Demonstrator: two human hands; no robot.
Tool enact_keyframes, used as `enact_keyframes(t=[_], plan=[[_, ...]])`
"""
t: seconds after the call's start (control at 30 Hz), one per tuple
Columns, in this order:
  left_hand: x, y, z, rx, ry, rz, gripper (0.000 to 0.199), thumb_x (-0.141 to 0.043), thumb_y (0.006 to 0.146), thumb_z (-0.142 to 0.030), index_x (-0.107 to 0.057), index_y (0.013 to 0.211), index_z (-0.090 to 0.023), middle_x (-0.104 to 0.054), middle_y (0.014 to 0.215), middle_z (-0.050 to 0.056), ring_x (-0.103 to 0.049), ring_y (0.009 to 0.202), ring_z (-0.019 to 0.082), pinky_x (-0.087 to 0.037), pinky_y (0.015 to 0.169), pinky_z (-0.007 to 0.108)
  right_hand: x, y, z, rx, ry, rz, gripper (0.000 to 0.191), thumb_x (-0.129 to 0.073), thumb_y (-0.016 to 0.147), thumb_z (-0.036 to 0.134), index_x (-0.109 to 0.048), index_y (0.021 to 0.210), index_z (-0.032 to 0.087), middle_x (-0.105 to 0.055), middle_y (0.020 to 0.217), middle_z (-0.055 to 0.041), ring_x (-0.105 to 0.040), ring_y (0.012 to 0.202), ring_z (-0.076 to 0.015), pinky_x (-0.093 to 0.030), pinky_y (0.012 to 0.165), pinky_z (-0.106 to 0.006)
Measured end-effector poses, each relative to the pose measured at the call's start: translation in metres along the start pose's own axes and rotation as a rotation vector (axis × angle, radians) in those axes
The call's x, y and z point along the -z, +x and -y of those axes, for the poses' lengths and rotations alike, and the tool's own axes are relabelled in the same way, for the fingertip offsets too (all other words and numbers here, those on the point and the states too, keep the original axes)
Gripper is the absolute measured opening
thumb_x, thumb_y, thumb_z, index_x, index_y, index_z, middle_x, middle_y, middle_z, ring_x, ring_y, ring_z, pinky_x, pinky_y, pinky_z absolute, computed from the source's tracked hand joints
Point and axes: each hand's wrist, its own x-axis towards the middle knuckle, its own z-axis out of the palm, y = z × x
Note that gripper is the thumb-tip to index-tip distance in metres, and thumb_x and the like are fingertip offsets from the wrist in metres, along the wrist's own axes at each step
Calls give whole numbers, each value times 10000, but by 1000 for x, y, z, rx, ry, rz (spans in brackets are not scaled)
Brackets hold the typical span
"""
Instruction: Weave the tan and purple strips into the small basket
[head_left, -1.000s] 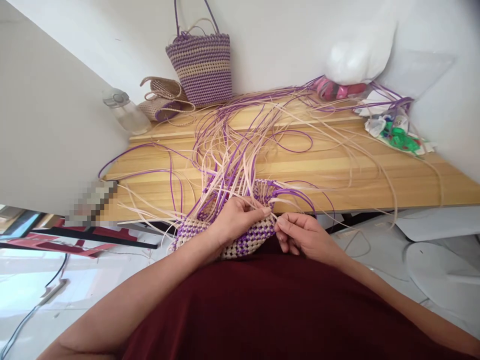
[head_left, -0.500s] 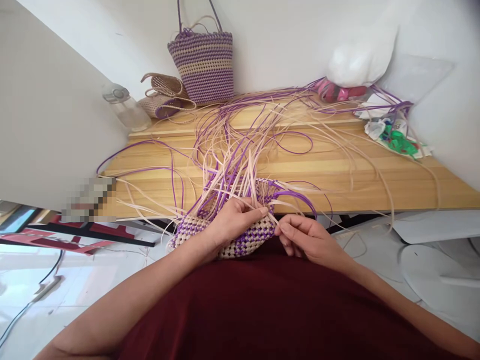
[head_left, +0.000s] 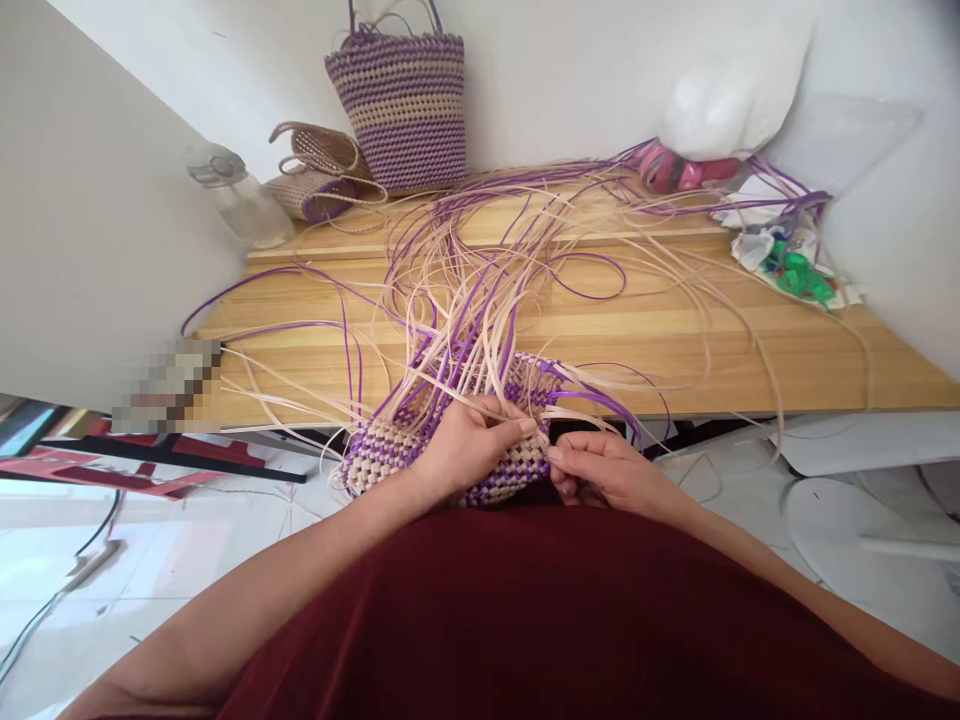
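A partly woven piece in purple and cream strips (head_left: 384, 450) rests against my front at the table's edge. From its top, long loose purple and cream strands (head_left: 480, 310) fan out over the table. My left hand (head_left: 480, 440) lies across the weave, thumb and forefinger pinched on a cream strand at its right part. Just right of it, my right hand (head_left: 600, 468) has its thumb and forefinger closed at the weave's right edge, on what looks like a strand end; the tip is too small to make out clearly.
On the wooden table (head_left: 660, 350) stand a finished purple and cream bag (head_left: 409, 115), a smaller woven item (head_left: 315, 175) and a clear bottle (head_left: 244, 200). White plastic (head_left: 705, 110) and green scraps (head_left: 802, 278) lie at the right.
The view has shifted slightly, so the bag and table sit higher. My right hand has drawn a little closer to the weave; my left hand keeps its pinch.
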Motion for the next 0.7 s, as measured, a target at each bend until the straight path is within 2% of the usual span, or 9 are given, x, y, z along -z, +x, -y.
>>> enact_keyframes(t=[0.2, 0.27, 0.37, 0.47, 0.53, 0.6, 0.7], plan=[[5, 6, -4, -14, 16, 135, 284, -668, 810, -393, -710, 777, -114, -714, 761, 70, -604, 684, 147, -466, 678, 264, 3, -4, 4, 5, 14, -17, 490, -671, 721, 630, -555, 698, 154, -541, 590, 16, -424, 475, -56, -271, 462, -220], [4, 8, -2, -31, 28, 106, 271, -697, 783, -385, -710, 761, -116, -716, 745, 71, -603, 670, 151, -464, 657, 264, 4, -1, 5, -11, 14, -11, 490, -673, 714, 630, -556, 698, 155, -540, 576, 18, -423, 471, -59, -267, 462, -221], [1, 8, 3, -46, 10, -13, 235, -733, 745, -349, -699, 713, -119, -705, 698, 57, -586, 634, 141, -461, 633, 258, 5, 2, 2, -61, 5, 19, 481, -679, 714, 619, -562, 706, 153, -534, 559, 24, -408, 464, -57, -260, 460, -218], [0, 8, 5, -42, 21, -12, 227, -735, 745, -343, -702, 706, -122, -694, 666, 39, -568, 612, 125, -450, 619, 244, 8, 2, -1, -91, -56, 62, 466, -653, 751, 603, -573, 715, 146, -551, 567, 21, -343, 433, -42, -221, 441, -218], [1, 9, 3, -33, 11, 37, 240, -722, 762, -361, -705, 716, -126, -695, 665, 32, -564, 606, 119, -442, 616, 238, 10, 0, -2, -60, -104, 63, 437, -609, 803, 581, -583, 753, 147, -564, 582, 22, -321, 422, -40, -218, 437, -220], [3, 10, 0, -26, -12, 93, 257, -697, 786, -385, -710, 738, -133, -705, 696, 35, -571, 621, 120, -442, 630, 241, 11, -5, 1, 7, -189, 30, 395, -544, 870, 541, -595, 799, 156, -580, 600, 20, -359, 437, -52, -262, 455, -222], [5, 12, -4, -21, -60, 114, 232, -733, 752, -364, -708, 757, -134, -699, 712, 35, -567, 634, 120, -430, 637, 246, 11, -18, 12, 188, -523, -72, 331, -488, 933, 454, -620, 800, 180, -620, 648, 6, -489, 542, -91, -361, 551, -240]])
